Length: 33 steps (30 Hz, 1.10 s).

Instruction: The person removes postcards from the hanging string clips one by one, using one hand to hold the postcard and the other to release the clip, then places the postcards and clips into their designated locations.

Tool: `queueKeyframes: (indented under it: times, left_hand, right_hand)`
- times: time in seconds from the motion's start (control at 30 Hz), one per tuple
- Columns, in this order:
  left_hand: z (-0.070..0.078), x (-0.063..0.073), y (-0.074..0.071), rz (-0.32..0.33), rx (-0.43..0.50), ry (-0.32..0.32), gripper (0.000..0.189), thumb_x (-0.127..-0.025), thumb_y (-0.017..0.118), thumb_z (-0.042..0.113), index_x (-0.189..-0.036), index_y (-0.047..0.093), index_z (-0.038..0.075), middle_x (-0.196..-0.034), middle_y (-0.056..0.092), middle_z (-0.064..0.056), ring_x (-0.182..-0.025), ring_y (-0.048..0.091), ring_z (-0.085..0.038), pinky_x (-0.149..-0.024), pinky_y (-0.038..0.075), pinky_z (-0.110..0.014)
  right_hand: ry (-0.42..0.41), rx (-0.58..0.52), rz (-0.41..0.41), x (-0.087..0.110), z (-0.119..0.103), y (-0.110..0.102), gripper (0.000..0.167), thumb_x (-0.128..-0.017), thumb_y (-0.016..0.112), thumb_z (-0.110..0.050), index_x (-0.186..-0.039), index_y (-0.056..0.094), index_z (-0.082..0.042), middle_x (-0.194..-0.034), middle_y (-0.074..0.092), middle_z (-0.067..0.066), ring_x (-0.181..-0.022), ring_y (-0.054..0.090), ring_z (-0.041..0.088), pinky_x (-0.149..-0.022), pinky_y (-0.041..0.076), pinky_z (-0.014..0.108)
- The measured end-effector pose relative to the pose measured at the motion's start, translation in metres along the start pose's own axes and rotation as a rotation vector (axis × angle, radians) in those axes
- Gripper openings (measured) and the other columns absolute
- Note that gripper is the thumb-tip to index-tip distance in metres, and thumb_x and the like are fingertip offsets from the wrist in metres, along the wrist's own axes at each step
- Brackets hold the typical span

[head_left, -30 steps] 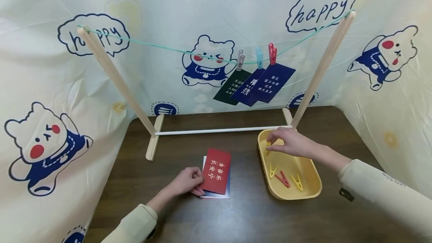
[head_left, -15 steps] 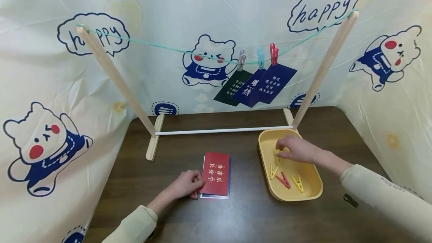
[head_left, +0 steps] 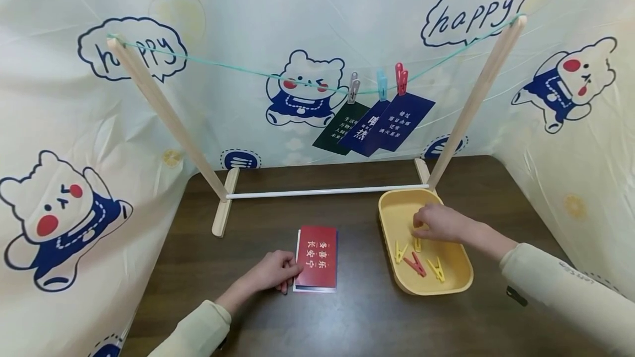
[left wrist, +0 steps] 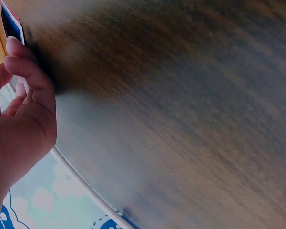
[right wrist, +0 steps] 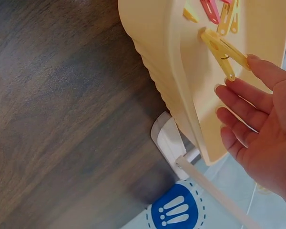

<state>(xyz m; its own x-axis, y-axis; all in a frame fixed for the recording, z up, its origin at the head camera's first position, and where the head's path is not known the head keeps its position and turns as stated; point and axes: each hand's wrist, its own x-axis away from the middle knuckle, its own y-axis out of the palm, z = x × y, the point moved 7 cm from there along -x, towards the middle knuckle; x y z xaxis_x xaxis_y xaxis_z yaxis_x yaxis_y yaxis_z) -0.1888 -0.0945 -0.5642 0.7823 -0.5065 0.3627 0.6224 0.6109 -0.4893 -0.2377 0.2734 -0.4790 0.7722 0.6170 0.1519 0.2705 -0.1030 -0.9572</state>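
Observation:
My left hand (head_left: 273, 270) pinches the left edge of a red card (head_left: 318, 258) with white writing, on top of a small stack on the table. In the left wrist view, the fingers (left wrist: 35, 88) are curled at the edge of a dark card (left wrist: 12, 26) in that stack. Over a yellow plastic tray (head_left: 399, 216), my right hand (head_left: 439, 222) pinches a yellow clothespin (right wrist: 224, 50) between thumb and forefinger, its other fingers loosely bent. Below it in the tray lie a red clothespin (head_left: 415, 264) and more yellow clothespins (head_left: 437, 270).
Behind stands a wooden frame (head_left: 166, 117) with a green string (head_left: 223, 65) across its posts. A grey, a blue and a red clothespin (head_left: 402, 80) hold dark cards (head_left: 404, 123) on the string. A white rod (head_left: 322, 192) joins the frame's feet. Printed cloth (head_left: 248, 4) surrounds the table.
My right hand has moved back toward me and slightly right inside the tray, with the yellow clothespin. The red card, tilted before, now lies straighter on its stack under my left hand.

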Motion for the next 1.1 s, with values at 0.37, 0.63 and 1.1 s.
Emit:
queueKeyframes:
  times: [0.37,0.63,1.1]
  left_hand:
    - [-0.003,0.000,0.002,-0.006,0.006,-0.022,0.025,-0.101,0.070,0.024,-0.083,0.064,0.008,-0.064,0.064,-0.003,-0.048,0.060,-0.013,-0.049,0.052,-0.027]
    - [-0.006,-0.001,0.003,0.014,-0.002,-0.039,0.025,-0.100,0.072,0.024,-0.081,0.064,0.008,-0.064,0.064,-0.003,-0.046,0.060,-0.012,-0.049,0.053,-0.028]
    - [0.006,0.000,-0.004,0.012,-0.037,-0.055,0.024,-0.101,0.070,0.025,-0.086,0.061,0.008,-0.065,0.063,-0.004,-0.048,0.063,-0.016,-0.050,0.056,-0.030]
  right_hand:
    - [0.067,-0.091,0.015,0.002,0.002,0.003,0.040,-0.098,0.073,-0.028,-0.127,0.067,-0.001,-0.114,0.067,0.017,-0.092,0.062,0.021,-0.085,0.059,0.045]
    - [0.054,-0.098,0.027,0.002,-0.001,0.001,0.038,-0.098,0.073,-0.025,-0.128,0.068,-0.002,-0.114,0.067,0.017,-0.095,0.064,0.026,-0.086,0.060,0.045]
    - [0.021,-0.106,0.069,0.000,-0.010,-0.002,0.030,-0.100,0.070,-0.023,-0.123,0.070,-0.003,-0.113,0.070,0.013,-0.101,0.066,0.029,-0.091,0.059,0.048]
